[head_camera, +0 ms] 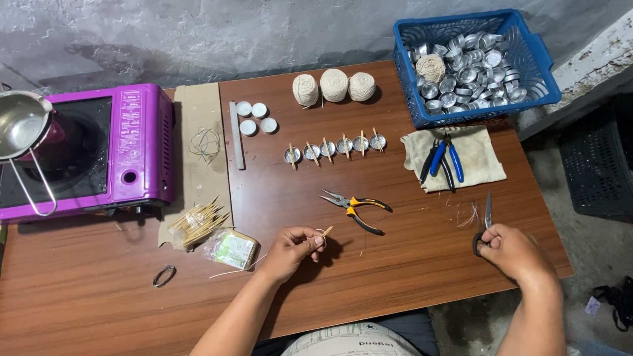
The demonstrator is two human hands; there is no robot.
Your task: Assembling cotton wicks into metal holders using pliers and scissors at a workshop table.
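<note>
My left hand point(295, 247) pinches a stick point(325, 232) with string between closed fingertips, just below the pliers point(356, 209), keeping it raised off the desk point(395, 264). My right hand point(511, 249), well right of the pliers, closes its grip on scissors point(486, 221), blades pointing away from me.

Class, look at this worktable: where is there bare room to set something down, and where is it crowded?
Bare wood lies in front of the pink stove, around the small ring, and between the left hand and right hand below the pliers. The back right is crowded: blue basket, twine balls, the row of cups, and the cloth.
</note>
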